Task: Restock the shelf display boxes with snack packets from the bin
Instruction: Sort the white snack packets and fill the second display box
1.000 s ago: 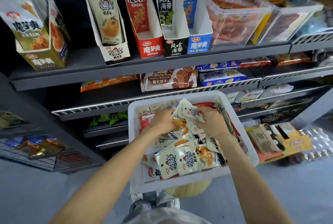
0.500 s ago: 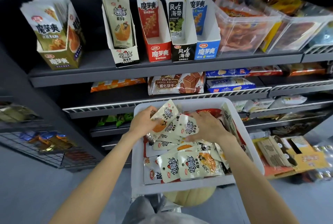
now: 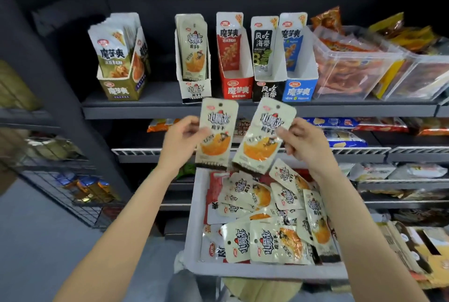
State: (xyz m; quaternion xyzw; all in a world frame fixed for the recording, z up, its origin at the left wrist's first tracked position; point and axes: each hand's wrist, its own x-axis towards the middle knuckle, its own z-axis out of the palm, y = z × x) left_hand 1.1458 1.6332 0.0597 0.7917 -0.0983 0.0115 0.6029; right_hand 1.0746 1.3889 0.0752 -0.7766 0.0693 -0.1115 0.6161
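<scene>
Head view: each hand holds one cream packet upright above the white bin point(image 3: 194, 216), just below the front edge of the top shelf point(image 3: 145, 103). The left hand point(image 3: 178, 144) pinches the left packet point(image 3: 217, 136) by its left edge, thumb across the front and fingers curled behind. The right hand point(image 3: 305, 144) grips the right packet point(image 3: 263, 136) along its right edge in the same way, this one tilted a little to the right. Both are face-forward with the hang hole up — likely so they match the packet already standing in the white display box point(image 3: 194, 82), which sits on the shelf just above the left packet and shows the same label. That box looks to be where they are meant to go, and it appears to have room in front.

Below the hands, the bin is heaped with more of the same cream packets point(image 3: 264, 241) lying at all angles over some red ones — plenty left to stock. Right of the white box on the shelf stand a red box point(image 3: 239, 88), a black box point(image 3: 267, 91) and a blue box point(image 3: 298, 91), each holding few packets, then clear tubs point(image 3: 352, 65). Left of it stands an olive box point(image 3: 121, 88), packed full. The shelving is dark grey, with lower wire-fronted tiers of other snacks, and the floor is pale grey.
</scene>
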